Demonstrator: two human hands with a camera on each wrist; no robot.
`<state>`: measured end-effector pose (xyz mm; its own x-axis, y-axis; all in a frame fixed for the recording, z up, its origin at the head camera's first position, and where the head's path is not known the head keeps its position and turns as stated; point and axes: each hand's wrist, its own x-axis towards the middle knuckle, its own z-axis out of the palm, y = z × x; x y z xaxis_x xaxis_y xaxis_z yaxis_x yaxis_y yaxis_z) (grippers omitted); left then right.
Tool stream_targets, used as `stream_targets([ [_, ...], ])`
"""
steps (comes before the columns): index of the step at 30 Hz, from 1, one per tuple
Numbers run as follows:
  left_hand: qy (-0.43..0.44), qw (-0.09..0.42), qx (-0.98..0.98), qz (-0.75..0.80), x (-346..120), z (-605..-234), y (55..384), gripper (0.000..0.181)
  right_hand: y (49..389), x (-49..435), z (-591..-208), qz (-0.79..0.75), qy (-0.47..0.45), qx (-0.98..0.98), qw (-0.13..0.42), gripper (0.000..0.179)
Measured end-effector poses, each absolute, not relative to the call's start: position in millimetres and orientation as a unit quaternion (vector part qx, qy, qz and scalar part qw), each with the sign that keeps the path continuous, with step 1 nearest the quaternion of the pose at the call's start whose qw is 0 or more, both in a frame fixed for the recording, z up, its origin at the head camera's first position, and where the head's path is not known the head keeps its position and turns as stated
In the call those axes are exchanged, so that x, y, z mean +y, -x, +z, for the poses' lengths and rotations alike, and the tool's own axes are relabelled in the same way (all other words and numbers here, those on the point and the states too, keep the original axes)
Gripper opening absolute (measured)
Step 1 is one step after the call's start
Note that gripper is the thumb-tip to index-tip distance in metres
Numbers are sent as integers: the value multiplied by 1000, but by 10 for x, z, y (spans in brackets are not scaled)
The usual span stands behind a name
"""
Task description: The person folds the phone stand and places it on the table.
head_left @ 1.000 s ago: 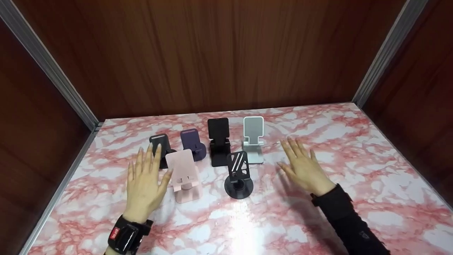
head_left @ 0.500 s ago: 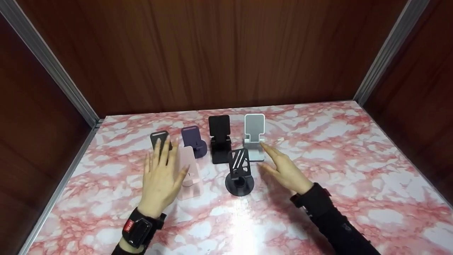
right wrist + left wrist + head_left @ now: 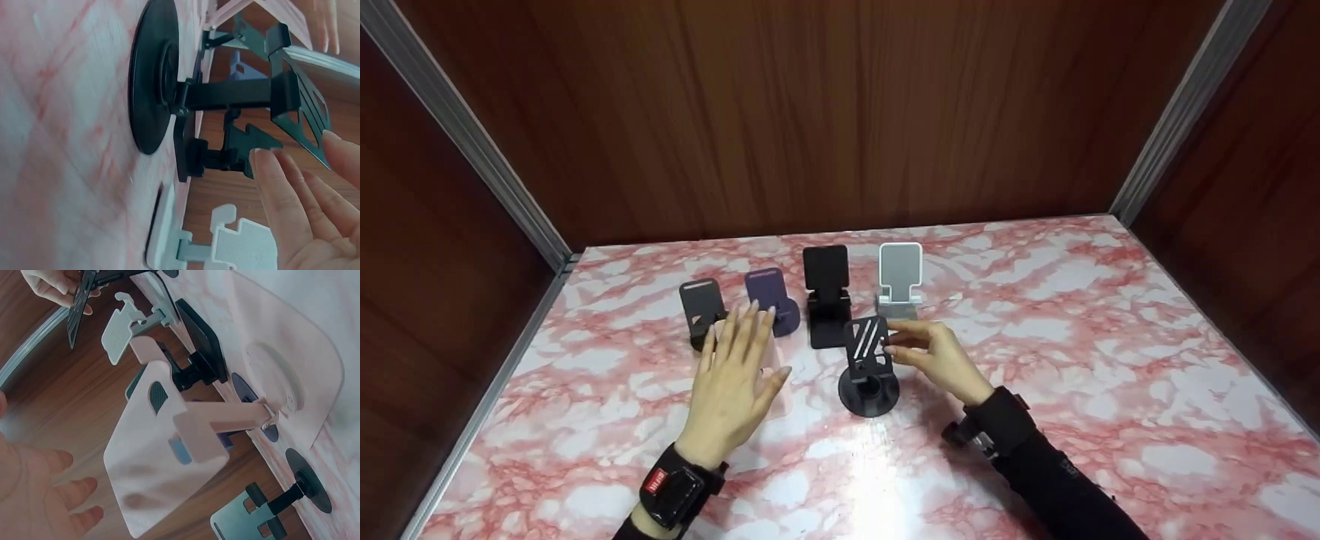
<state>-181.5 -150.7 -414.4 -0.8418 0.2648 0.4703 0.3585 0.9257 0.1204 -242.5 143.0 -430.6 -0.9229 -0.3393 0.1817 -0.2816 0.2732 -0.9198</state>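
Observation:
A black phone stand [image 3: 869, 394] with a slotted plate and round base stands upright in the head view's middle. My right hand [image 3: 941, 364] is at the plate's right edge, thumb in front and fingers behind; the right wrist view shows a gap between thumb [image 3: 343, 157] and index finger [image 3: 281, 202], with the plate's edge reaching between them. Fingers spread, my left hand [image 3: 731, 397] is over the pink phone stand [image 3: 780, 386], covering most of it from above. In the left wrist view, that pink stand [image 3: 152, 461] stands apart from the left hand's fingers.
Behind stand a dark grey phone stand [image 3: 701, 304], a purple one [image 3: 766, 289], a black folding one [image 3: 826, 270] and a white-edged grey one [image 3: 901, 270]. The marbled pink table [image 3: 1095, 337] is enclosed by brown wood-look panels [image 3: 840, 112] with metal corner posts.
My right hand has moved left and its fingers have come around the slotted black stand's edge. My left hand has moved right, from beside the pink stand to over it. The stands have not moved.

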Motion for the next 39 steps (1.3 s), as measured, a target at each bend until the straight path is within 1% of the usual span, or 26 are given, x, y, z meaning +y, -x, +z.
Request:
stream_targets([
  [2,169,226,-954,-103,-1495,-4158,1810,70,2424,1410,-4319,-583,190,789,34,37],
  [6,178,218,-954,-108,-1467,-4177,1798,70,2365,1364,-4255,-581,196,790,25,25],
  [11,208,234,-944,-105,-1422,-4202,1797,70,2291,1326,-4146,-577,203,791,17,18],
  [15,219,236,-941,-101,-1378,-4221,1792,69,2324,1340,-4192,-593,194,781,37,17],
  [19,224,231,-942,-99,-1322,-4217,1798,69,2396,1385,-4295,-618,182,762,71,18],
  [24,228,220,-943,-105,-1239,-4181,1821,69,2439,1440,-4338,-624,179,755,90,22],
  [30,239,199,-944,-107,-1129,-4163,1838,71,2430,1507,-4262,-640,166,745,88,24],
  [35,254,170,-946,-104,-971,-4204,1874,72,2443,1583,-4185,-652,152,740,70,24],
  [39,267,162,-945,-98,-849,-4255,1910,70,2446,1626,-4136,-659,143,736,58,23],
])
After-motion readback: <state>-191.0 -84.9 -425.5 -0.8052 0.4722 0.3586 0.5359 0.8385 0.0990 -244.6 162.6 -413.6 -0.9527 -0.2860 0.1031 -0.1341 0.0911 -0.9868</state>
